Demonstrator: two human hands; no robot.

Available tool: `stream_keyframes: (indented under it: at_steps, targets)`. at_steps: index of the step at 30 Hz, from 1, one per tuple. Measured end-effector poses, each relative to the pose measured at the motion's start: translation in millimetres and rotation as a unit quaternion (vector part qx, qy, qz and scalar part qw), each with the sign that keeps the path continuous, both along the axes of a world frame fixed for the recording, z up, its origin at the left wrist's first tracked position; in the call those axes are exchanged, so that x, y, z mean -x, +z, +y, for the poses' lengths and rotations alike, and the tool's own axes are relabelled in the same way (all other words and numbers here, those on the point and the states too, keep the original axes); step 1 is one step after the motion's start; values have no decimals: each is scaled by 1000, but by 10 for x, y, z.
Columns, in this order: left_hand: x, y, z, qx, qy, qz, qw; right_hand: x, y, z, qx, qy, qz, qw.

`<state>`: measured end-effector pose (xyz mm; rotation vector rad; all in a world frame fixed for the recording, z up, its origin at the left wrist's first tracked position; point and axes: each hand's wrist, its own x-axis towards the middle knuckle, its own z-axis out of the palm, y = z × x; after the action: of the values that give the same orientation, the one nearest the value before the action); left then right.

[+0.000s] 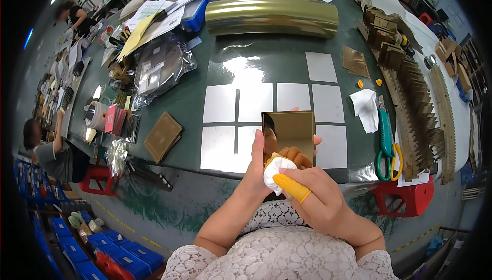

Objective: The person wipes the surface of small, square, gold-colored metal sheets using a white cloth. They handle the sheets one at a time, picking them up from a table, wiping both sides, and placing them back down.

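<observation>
A shiny gold mirror-like plate (297,128) is held up over the near edge of the table. My left hand (254,170) grips it from behind, its thumb along the left edge and fingertips showing past the right edge. My right hand (323,200), with a yellow finger cot on a finger, pinches a bunched white cloth (275,175) against the lower part of the plate. The mirrored surface reflects the right-hand fingers. Pale square sheets (220,103) lie in rows on the green table beyond and beside the plate.
A large gold roll (271,17) lies across the far side. To the right are a white cloth (365,108), two orange finger cots (360,83), green-handled scissors (383,146) and toothed brown strips (410,95). A brown stack (163,136) lies left; red stools (405,198) stand below.
</observation>
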<state>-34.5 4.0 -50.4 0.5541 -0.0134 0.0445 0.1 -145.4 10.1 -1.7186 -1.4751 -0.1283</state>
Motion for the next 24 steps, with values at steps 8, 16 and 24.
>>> stream_keyframes:
  at_steps: [8, 16, 24]
  targets:
    - [-1, -28, 75, 22, 23, -24, 999, -86, 9, -214, 39, -83, 1, 996]
    - [13, -65, 125, 129, 14, 23, 991, -131, 72, -448, 46, -179, 19, 983]
    - [0, -59, 112, 120, 2, -17, 993, -77, 112, -494, 15, -150, 46, 987]
